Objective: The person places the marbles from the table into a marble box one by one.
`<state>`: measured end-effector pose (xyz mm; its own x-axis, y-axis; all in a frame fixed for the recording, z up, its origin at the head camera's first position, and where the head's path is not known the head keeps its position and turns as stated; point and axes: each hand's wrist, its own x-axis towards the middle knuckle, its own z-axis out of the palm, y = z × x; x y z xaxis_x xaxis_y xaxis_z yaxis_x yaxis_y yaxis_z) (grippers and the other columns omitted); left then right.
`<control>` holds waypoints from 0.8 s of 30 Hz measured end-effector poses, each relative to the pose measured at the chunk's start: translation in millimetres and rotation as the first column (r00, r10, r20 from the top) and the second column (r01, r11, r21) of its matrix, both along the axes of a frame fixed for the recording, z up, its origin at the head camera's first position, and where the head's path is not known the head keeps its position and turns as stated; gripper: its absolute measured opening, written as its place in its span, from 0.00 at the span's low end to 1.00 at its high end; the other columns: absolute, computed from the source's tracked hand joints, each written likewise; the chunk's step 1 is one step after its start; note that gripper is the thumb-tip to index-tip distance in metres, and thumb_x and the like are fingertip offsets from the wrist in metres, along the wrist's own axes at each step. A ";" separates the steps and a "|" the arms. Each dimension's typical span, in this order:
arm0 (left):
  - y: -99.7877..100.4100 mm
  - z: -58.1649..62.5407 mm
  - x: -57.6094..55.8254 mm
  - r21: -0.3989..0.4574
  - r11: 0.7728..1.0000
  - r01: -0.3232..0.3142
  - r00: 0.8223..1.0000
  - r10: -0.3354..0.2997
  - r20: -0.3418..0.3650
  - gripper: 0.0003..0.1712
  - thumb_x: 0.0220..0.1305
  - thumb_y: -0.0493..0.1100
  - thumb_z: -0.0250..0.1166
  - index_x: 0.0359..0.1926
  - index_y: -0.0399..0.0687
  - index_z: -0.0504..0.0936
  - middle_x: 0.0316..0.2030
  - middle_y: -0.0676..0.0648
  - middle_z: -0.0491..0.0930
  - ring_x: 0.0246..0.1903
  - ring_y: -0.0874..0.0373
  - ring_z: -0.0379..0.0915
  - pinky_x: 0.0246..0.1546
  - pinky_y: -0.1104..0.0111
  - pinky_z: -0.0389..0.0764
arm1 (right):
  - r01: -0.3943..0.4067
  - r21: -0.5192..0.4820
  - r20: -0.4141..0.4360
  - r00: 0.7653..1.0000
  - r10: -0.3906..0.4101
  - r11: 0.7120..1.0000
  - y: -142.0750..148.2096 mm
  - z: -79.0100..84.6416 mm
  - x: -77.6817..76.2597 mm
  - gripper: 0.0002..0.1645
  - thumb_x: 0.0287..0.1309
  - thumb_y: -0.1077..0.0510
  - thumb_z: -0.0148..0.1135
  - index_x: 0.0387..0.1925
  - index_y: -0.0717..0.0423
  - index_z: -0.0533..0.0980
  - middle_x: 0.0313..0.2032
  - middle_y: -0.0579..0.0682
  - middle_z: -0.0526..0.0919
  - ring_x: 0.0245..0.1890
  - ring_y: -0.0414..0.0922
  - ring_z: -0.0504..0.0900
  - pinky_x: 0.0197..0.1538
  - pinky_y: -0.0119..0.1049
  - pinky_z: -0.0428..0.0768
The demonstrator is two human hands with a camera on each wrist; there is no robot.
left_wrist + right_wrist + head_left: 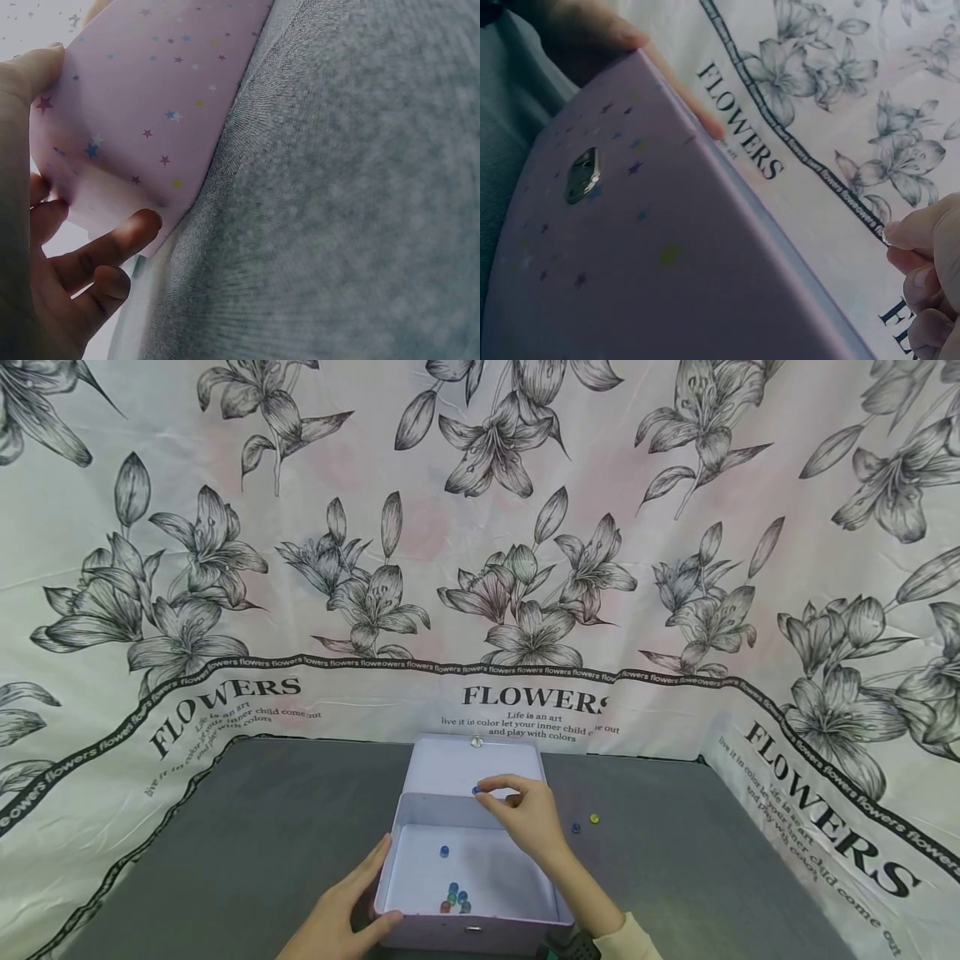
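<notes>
A pale purple box [517,930] with star prints stands with its lid [450,760] swung back. My left hand [341,906] rests at the front left corner, thumb on the front rim and an extended finger along the left side. In the left wrist view, other fingers [112,247] sit loosely bent beside the wall. Over the box's rear part, my right hand [528,817] pinches a small blue bead [476,791] between thumb and forefinger. Inside lie a lone blue bead [445,852] and a cluster of several coloured beads [453,900] near the front.
To the right of the box, a dark blue bead [576,828] and a yellow bead [595,818] lie on the grey tabletop [675,860]. A flower-printed cloth [360,710] hangs around the table's back and sides. The box's front carries a metal clasp [583,175].
</notes>
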<state>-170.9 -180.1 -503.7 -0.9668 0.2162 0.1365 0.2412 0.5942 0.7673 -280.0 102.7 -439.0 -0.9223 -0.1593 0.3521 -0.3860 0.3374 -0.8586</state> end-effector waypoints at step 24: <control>-0.2 -1.2 1.0 -0.005 1.000 -0.009 1.000 0.009 0.014 0.55 0.66 0.65 0.72 0.85 0.55 0.56 0.82 0.49 0.54 0.79 0.38 0.57 0.71 0.35 0.66 | -0.186 0.454 0.088 0.983 0.164 0.871 -9.3 -23.5 2.1 0.02 0.57 0.61 0.78 0.33 0.52 0.90 0.32 0.41 0.91 0.39 0.46 0.87 0.41 0.39 0.82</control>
<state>-170.0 -180.3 -504.9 -0.9703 0.2085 0.1223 0.2257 0.5999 0.7676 -277.9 93.4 -462.5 -0.8772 -0.4530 0.1589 -0.4405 0.6277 -0.6418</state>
